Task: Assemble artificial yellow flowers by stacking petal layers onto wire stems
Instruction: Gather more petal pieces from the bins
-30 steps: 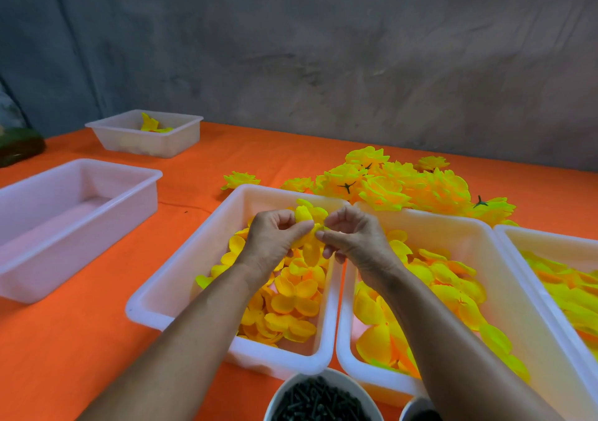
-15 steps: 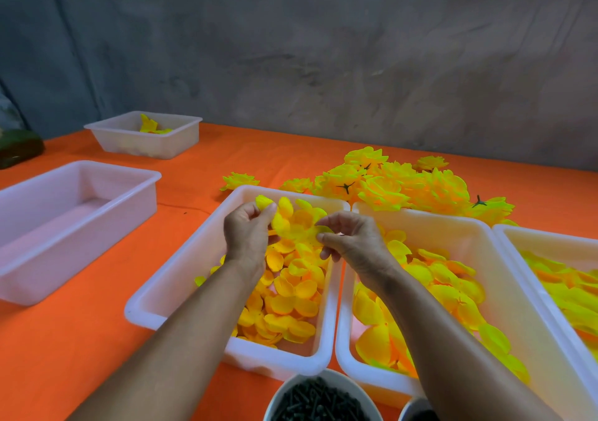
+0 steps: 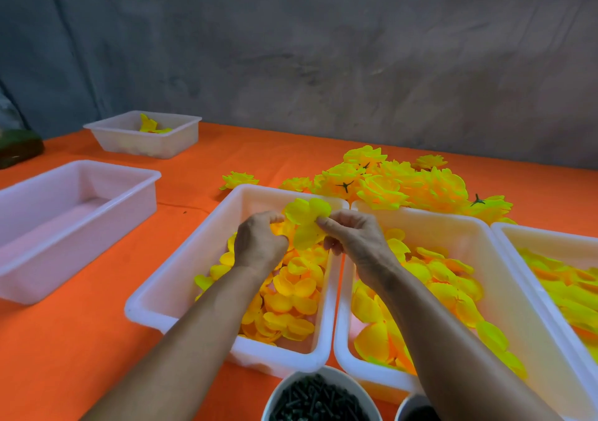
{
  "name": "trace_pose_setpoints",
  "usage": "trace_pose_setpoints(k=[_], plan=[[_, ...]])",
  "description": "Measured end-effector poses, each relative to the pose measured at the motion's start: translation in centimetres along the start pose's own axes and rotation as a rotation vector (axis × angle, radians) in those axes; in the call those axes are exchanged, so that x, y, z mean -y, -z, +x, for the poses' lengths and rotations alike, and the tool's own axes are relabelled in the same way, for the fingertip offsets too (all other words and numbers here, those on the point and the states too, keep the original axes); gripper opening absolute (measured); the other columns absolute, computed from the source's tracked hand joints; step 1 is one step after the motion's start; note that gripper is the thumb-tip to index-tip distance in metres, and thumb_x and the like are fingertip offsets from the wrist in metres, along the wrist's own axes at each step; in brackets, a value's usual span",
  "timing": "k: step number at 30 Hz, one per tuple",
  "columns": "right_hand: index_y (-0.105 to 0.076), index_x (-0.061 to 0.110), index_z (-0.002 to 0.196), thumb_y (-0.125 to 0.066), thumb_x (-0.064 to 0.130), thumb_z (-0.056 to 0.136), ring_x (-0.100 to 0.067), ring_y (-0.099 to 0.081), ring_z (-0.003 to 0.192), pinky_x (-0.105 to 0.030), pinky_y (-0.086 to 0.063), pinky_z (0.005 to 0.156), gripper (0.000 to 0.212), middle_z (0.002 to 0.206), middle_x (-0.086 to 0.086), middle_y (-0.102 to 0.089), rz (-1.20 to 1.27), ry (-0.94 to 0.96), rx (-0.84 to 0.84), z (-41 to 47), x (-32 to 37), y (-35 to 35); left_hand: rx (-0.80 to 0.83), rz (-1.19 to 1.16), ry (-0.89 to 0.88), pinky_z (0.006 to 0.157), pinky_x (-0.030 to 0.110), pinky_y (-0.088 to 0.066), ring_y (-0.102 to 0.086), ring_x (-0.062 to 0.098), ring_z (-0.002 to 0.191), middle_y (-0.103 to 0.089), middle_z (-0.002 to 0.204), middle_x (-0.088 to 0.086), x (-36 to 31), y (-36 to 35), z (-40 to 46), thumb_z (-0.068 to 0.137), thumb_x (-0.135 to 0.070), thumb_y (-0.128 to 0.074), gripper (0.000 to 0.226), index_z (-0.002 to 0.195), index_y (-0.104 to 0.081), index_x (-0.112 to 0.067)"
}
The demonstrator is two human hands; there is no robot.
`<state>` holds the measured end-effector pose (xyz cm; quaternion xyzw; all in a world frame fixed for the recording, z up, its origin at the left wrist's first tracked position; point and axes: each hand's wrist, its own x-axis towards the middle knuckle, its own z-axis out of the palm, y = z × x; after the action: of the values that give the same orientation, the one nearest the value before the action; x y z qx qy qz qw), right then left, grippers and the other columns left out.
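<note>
Both hands hover over the far end of a white tray (image 3: 181,278) filled with small yellow-orange petal layers (image 3: 291,304). Between them is a yellow petal layer (image 3: 305,223), spread open. My right hand (image 3: 356,242) pinches its right edge with thumb and fingers. My left hand (image 3: 259,242) has curled fingers at its left side, holding it and some orange petals beneath. No wire stem shows in either hand.
A second tray (image 3: 479,252) of larger petals sits right of the first, a third (image 3: 550,236) at the far right. Finished yellow flowers (image 3: 404,184) pile behind. An empty tray (image 3: 97,194) stands left, a small tray (image 3: 145,142) far left. A bowl of dark green stems (image 3: 317,398) is at the near edge.
The hands drew apart half a second ago, the left one lifting petals. They have come back together and a single petal layer is now spread between them.
</note>
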<state>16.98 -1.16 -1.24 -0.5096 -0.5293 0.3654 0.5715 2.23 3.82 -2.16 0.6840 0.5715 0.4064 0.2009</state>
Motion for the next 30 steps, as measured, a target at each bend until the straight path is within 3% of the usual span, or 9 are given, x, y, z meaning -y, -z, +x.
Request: trace_pose_setpoints(k=[2,4,7,9,12,17,21,24,30], plan=[[-0.063,-0.007,0.082,-0.063,0.013,0.088,-0.007,-0.041,0.041,-0.018,-0.029,0.041,0.021,0.061,-0.011,-0.047,0.016,-0.012,0.000,0.0,0.1,-0.1,-0.073,-0.114,-0.026,0.092,0.037,-0.047,-0.059,0.028,0.108,-0.068,0.110,0.011,-0.3,0.2,0.1,0.081,-0.003,-0.059,0.030,0.108,-0.069,-0.011],[-0.061,0.000,0.077,-0.063,0.013,0.088,-0.004,-0.035,0.037,-0.015,-0.026,0.038,0.017,0.056,-0.005,-0.041,0.050,-0.027,0.000,0.1,0.1,-0.2,-0.103,-0.375,-0.045,0.082,0.039,-0.050,-0.063,0.027,0.088,-0.070,0.087,0.012,-1.0,0.6,-0.1,0.087,-0.017,-0.061,0.014,0.089,-0.070,-0.006],[-0.059,0.007,0.072,-0.064,0.011,0.088,-0.002,-0.032,0.035,-0.014,-0.025,0.037,0.017,0.046,0.009,-0.038,0.081,-0.032,0.007,0.0,0.0,-0.3,0.105,-0.595,0.032,0.059,0.028,-0.051,-0.058,0.010,0.058,-0.060,0.057,-0.006,-1.5,0.7,-0.5,0.084,-0.035,-0.067,0.025,0.069,-0.065,-0.015],[-0.061,0.006,0.075,-0.063,0.009,0.087,-0.004,-0.035,0.038,-0.015,-0.025,0.039,0.013,0.048,0.006,-0.042,0.060,-0.024,0.041,-0.1,0.2,-0.1,0.220,-0.693,0.110,0.052,0.020,-0.049,-0.058,0.002,0.052,-0.062,0.056,-0.010,-1.3,0.5,-0.5,0.081,-0.019,-0.071,0.007,0.076,-0.066,-0.016],[-0.065,0.004,0.083,-0.062,0.002,0.087,-0.005,-0.047,0.042,-0.017,-0.029,0.041,0.005,0.053,-0.003,-0.052,0.026,-0.031,0.053,-0.2,0.3,0.0,0.290,-0.831,0.208,0.053,0.018,-0.052,-0.063,0.005,0.054,-0.068,0.059,-0.006,-1.0,0.5,-0.4,0.081,-0.001,-0.067,0.011,0.079,-0.066,-0.012],[-0.064,0.006,0.074,-0.069,0.000,0.081,-0.006,-0.042,0.034,-0.017,-0.027,0.036,0.010,0.047,-0.006,-0.051,0.058,-0.034,-0.042,-0.1,0.0,-0.3,0.225,-0.780,0.208,0.061,0.027,-0.051,-0.058,0.021,0.066,-0.063,0.074,0.013,-0.9,0.4,-0.4,0.088,-0.008,-0.062,0.010,0.080,-0.067,-0.005],[-0.062,0.009,0.069,-0.073,0.012,0.079,-0.007,-0.044,0.037,-0.018,-0.029,0.038,0.016,0.047,-0.001,-0.050,-0.012,-0.009,-0.047,-0.3,0.3,-0.6,0.209,-0.665,0.157,0.057,0.025,-0.050,-0.056,0.020,0.064,-0.062,0.073,0.011,-0.8,0.4,-0.4,0.094,-0.009,-0.053,0.020,0.079,-0.066,-0.007],[-0.063,0.011,0.075,-0.068,0.022,0.085,-0.004,-0.050,0.041,-0.016,-0.034,0.041,0.015,0.058,0.003,-0.054,-0.030,-0.042,-0.044,-0.3,1.3,-0.6,0.198,-0.534,0.108,0.064,0.034,-0.042,-0.048,0.022,0.069,-0.056,0.075,0.015,-0.5,0.2,-0.4,0.091,-0.005,-0.056,0.016,0.086,-0.064,0.008],[-0.065,0.010,0.087,-0.064,0.017,0.089,-0.001,-0.055,0.047,-0.019,-0.037,0.047,0.007,0.069,-0.002,-0.060,-0.136,-0.112,-0.053,-1.1,3.5,2.1,0.400,-0.307,0.147,0.058,0.029,-0.038,-0.046,0.020,0.062,-0.050,0.066,0.012,-0.3,0.8,-0.6,0.085,-0.003,-0.065,0.009,0.079,-0.063,0.003]])
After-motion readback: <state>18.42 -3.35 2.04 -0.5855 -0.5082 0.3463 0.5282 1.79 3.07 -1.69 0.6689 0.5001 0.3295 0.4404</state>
